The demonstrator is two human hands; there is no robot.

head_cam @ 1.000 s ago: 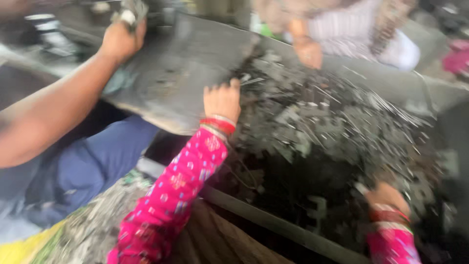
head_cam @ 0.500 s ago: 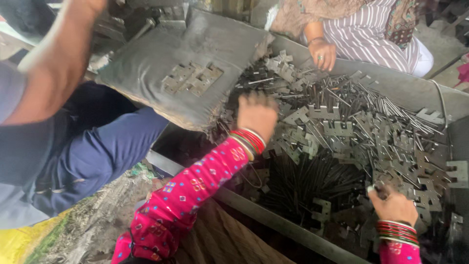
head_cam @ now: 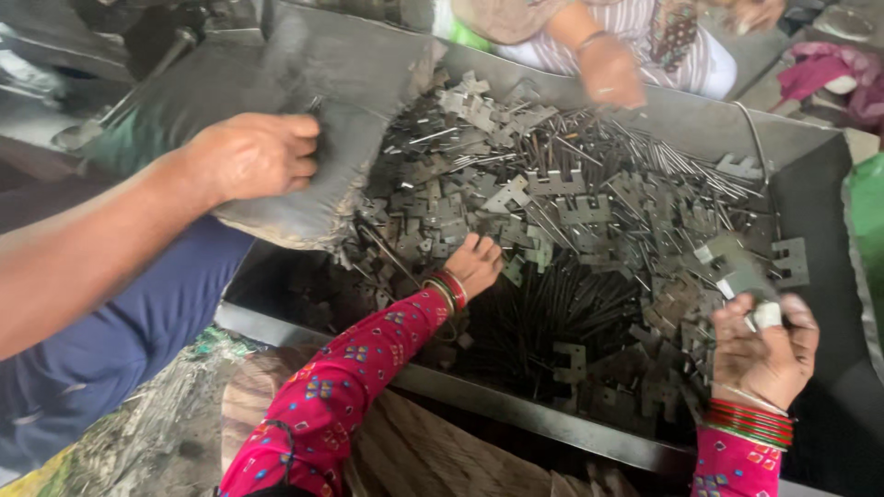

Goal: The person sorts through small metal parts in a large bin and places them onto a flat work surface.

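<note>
Grey notched metal plates (head_cam: pixel 589 207), heaped w/ pins (head_cam: pixel 552 313).

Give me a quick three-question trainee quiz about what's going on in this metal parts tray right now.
1. True or false: the wearer's right hand holds a flat notched metal plate raised over the pile.
2. What does the wearer's left hand rest on?
A. the grey sack
B. the pile of metal plates and rods
C. the tray's near rim
3. Fill in: the bare-armed co-worker's hand at the left grips the grey ____.

Key
1. True.
2. B: it rests on the pile of plates and rods inside the tray.
3. Sack: the fist bunches the grey sack at the tray's left end.
</note>
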